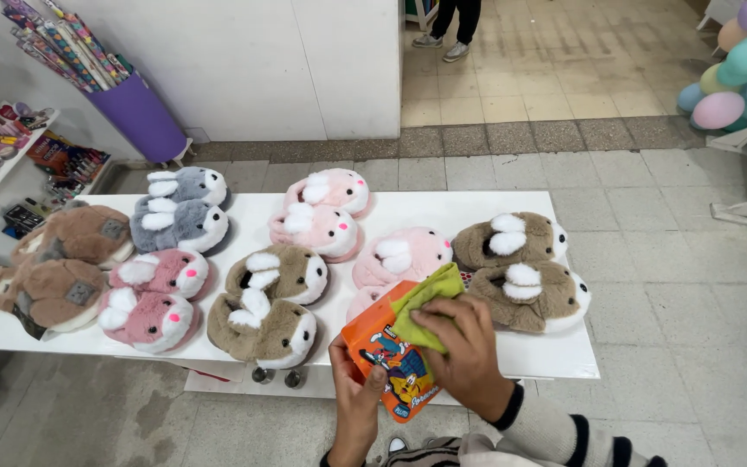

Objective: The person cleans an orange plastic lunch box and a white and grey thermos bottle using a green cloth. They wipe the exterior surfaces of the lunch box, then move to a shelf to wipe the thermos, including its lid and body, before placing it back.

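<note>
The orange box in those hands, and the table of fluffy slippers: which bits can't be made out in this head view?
- Orange box: its top is covered by the green cloth and right hand; the left hand hides its lower left edge.
- Pink slipper behind the box: mostly hidden.
- Brown slippers at the table's left end: fronts face away.

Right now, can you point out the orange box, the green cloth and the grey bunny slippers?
orange box point(388, 361): head view, on its printed front face.
green cloth point(425, 303): head view, on the fold above the fingers.
grey bunny slippers point(185, 220): head view, on the nearer slipper's fur.

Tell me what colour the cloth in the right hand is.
Yellow-green cloth, pressed on the orange box; head view.
</note>
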